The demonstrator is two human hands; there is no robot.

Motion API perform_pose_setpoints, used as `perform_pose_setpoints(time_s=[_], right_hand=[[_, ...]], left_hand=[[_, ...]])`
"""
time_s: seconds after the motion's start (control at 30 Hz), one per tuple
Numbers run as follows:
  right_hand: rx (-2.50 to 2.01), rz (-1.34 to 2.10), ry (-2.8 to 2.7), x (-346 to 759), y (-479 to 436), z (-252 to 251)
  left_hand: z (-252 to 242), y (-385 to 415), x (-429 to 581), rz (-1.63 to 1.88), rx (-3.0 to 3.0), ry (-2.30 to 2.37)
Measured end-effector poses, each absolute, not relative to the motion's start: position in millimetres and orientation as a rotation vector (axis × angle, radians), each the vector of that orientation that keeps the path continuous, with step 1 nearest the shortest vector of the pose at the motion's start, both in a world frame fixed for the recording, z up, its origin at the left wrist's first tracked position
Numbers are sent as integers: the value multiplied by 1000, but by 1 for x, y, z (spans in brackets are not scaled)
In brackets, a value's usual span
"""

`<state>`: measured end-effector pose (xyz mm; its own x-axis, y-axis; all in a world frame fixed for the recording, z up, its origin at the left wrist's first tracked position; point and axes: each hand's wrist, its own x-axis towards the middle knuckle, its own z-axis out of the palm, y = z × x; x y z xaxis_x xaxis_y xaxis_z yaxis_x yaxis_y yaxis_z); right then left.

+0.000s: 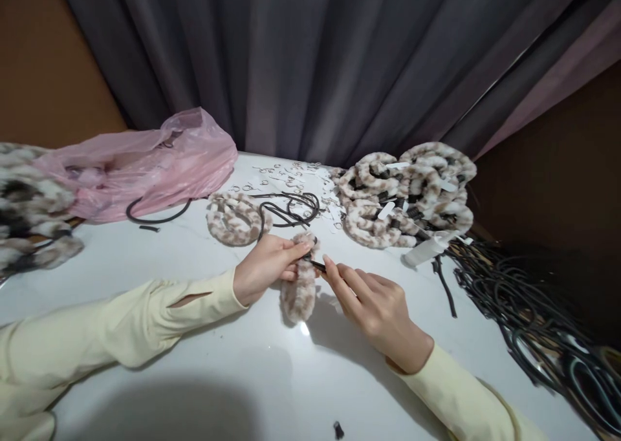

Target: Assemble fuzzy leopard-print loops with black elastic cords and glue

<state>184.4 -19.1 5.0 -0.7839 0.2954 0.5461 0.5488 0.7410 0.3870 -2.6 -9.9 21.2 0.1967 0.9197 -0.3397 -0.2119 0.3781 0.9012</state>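
My left hand (266, 266) pinches the top end of a furry beige-and-brown sleeve (299, 289) that lies on the white table (204, 337). My right hand (373, 305) is closed on a thin black band end (317, 265) that sticks out of the sleeve's top. Both hands meet at that end, fingertips almost touching. Both arms wear pale yellow sleeves.
A furry covered headband (235, 218) and bare black bands (291, 208) lie behind my hands. A heap of furry headbands (407, 195) sits at the back right, a pink plastic bag (145, 163) at the back left, a tangle of black bands (528, 311) at the right edge.
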Motion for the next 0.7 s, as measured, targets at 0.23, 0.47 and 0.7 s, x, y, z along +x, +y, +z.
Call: perform_pose_setpoints(time_s=[0.23,0.47,0.7], right_hand=[[-635,-777,-2488,185,-19,5],[-655,-727,-2473,186,-19,0],[-652,-728,-2512,184,-19,5]], left_hand=[[22,-11,-2,900,839,1052],[18,-11,-3,914,904,1018],[15,-11,0,966,963,1178]])
